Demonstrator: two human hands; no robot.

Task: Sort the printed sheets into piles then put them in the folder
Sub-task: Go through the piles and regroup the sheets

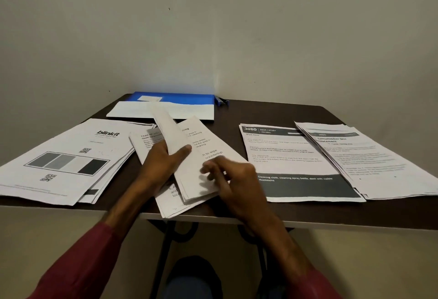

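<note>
— Where are the sheets you're sorting?

— I've a bundle of printed sheets (189, 156) in my left hand (163, 159), over the middle of the table's (237, 114) near edge. My thumb lies across the front and my fingers curl behind, so the paper bends lengthwise. More loose sheets (170, 201) lie under it, and they overhang the near edge.

— And the other hand?

— My right hand (234, 180) is at the bundle's lower right edge with the fingers bent toward the paper. It's blurred, so I can't tell whether they pinch a sheet or only touch it.

— What's laid out already?

— The blinkit pile (64, 156) is by the left edge. The Wipe Desk pile (291, 156) is right of centre. The Dehumidifier pile (369, 156) is by the right edge and overlaps the Wipe Desk pile's side.

— The folder?

— The blue folder (175, 97) lies flat at the far edge against the wall. A white sheet (166, 109) covers its near part, and a dark pen-like thing (221, 101) sits just beside its right end.
</note>
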